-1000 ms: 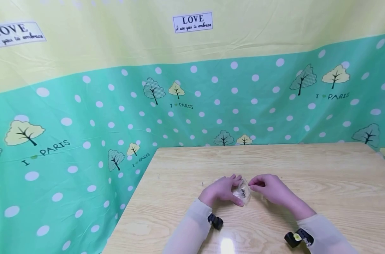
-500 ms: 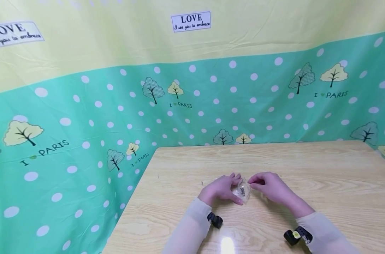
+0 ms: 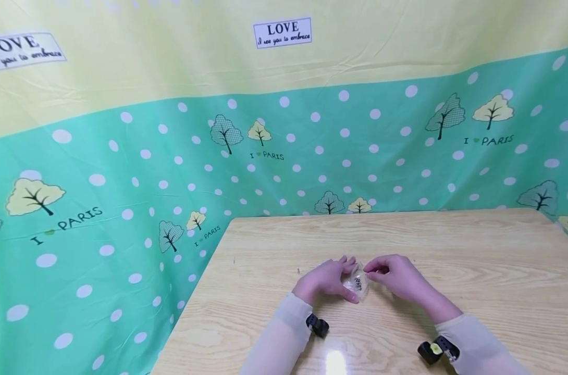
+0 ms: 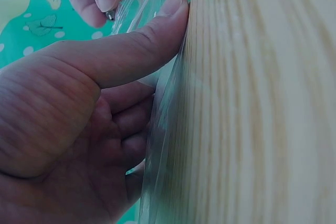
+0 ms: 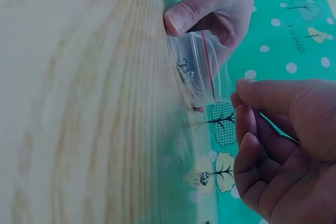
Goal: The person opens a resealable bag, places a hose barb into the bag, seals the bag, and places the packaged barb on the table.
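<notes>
In the head view a small clear zip bag with dark metal bits in it lies between the two hands. My left hand holds the bag low at the table, thumb along its near edge and fingers behind. A red line runs by the seal of the zip bag in the right wrist view. My right hand is at the bag's mouth, thumb and forefinger pinched together. Between those fingertips the left wrist view shows the tip of a small metal piece, its kind mostly hidden.
Both hands work over a light wood table. A tiny dark bit lies left of the left hand. Small shiny metal parts rest on the table near the right hand. A green and yellow printed cloth hangs behind.
My right hand has shifted slightly left, closer to the bag's mouth. The left hand keeps its hold on the bag in the same place.
</notes>
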`<move>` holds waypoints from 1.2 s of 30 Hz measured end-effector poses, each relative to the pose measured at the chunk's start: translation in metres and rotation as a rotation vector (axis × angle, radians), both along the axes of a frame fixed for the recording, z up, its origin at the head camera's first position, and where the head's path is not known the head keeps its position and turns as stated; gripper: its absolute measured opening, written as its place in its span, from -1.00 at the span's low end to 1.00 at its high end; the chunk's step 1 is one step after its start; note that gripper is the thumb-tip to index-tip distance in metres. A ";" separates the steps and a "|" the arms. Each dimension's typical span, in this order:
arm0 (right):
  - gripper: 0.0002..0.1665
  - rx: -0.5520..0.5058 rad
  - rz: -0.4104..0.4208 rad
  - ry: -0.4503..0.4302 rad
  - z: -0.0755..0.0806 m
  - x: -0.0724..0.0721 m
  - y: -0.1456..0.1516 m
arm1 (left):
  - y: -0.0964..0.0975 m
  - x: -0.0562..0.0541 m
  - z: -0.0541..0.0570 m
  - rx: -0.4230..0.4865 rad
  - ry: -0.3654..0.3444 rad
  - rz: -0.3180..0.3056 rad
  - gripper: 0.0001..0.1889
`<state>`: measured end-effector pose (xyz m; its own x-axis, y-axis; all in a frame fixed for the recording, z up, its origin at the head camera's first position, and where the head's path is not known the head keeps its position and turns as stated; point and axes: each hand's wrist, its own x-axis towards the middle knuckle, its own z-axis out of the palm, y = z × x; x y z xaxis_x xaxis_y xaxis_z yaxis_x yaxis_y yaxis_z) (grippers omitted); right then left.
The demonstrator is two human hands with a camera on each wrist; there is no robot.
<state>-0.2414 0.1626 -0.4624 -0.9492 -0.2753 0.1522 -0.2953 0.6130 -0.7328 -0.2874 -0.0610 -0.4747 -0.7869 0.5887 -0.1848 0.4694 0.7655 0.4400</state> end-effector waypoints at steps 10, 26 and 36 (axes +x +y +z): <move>-0.89 0.006 0.032 0.012 -0.004 0.000 -0.001 | 0.000 0.000 -0.001 -0.004 0.002 0.014 0.03; -0.86 0.014 -0.016 -0.001 -0.005 -0.001 0.000 | 0.000 0.000 -0.002 0.009 0.003 0.015 0.02; -0.85 0.013 -0.035 -0.016 0.001 -0.003 0.010 | 0.000 0.000 -0.001 0.015 0.001 0.006 0.01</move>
<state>-0.2440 0.1722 -0.4611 -0.9606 -0.2437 0.1333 -0.2616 0.6324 -0.7291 -0.2869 -0.0607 -0.4757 -0.7907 0.5867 -0.1749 0.4654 0.7616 0.4509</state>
